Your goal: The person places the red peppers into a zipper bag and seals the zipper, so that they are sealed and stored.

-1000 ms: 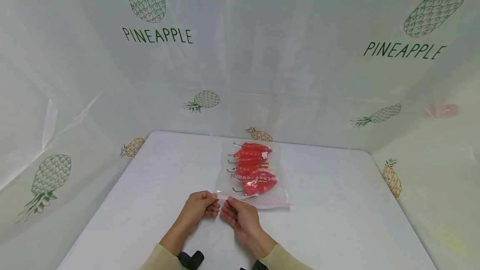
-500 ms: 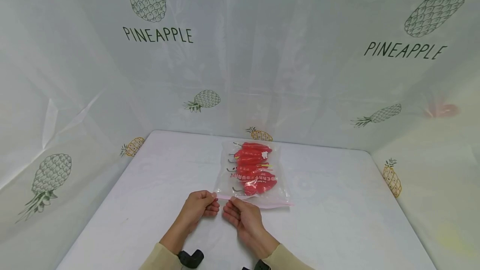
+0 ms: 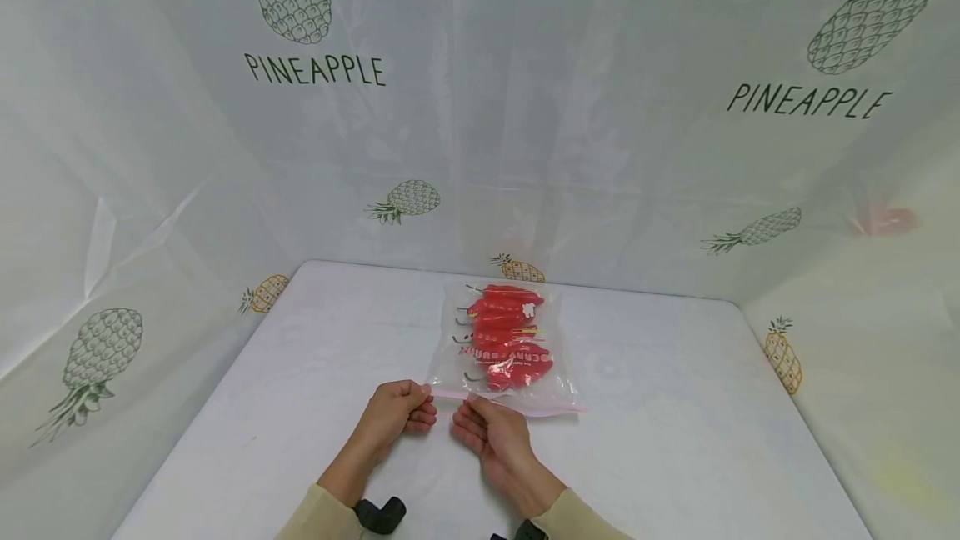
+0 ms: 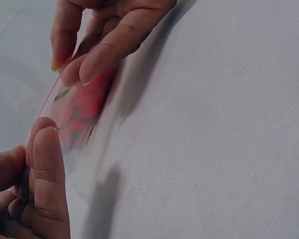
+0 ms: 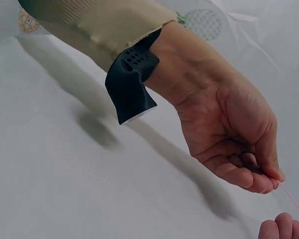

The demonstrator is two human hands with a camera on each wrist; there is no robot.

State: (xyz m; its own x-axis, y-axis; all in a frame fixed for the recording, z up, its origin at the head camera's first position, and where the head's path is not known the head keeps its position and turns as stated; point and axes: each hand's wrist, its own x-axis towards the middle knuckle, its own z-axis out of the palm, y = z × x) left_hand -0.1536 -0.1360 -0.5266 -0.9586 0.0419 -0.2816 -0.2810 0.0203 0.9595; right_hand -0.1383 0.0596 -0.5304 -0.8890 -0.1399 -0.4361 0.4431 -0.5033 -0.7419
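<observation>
A clear zip bag (image 3: 564, 369) with a pink top strip lies on the table, its strip toward the person. Several red peppers (image 3: 517, 363) with dark stems are inside it, stacked in a column. My left hand (image 3: 393, 415) pinches the left end of the pink strip between thumb and forefinger. Farther right along the same strip, my right hand (image 3: 495, 436) pinches it with thumb and forefinger. In the left wrist view the strip runs taut between both hands, slightly above the table. The fingertips' far sides are hidden.
The white table (image 3: 675, 407) has rounded back corners. A pineapple-print sheet (image 3: 570, 123) hangs behind it and along both sides. A black wrist camera mount (image 3: 381, 515) sits at the left sleeve, and another (image 5: 132, 82) on the right wrist.
My right hand has slid a little to the right along the pink strip, away from the left hand. The left hand stays at the strip's left end, and the strip's gap has flattened.
</observation>
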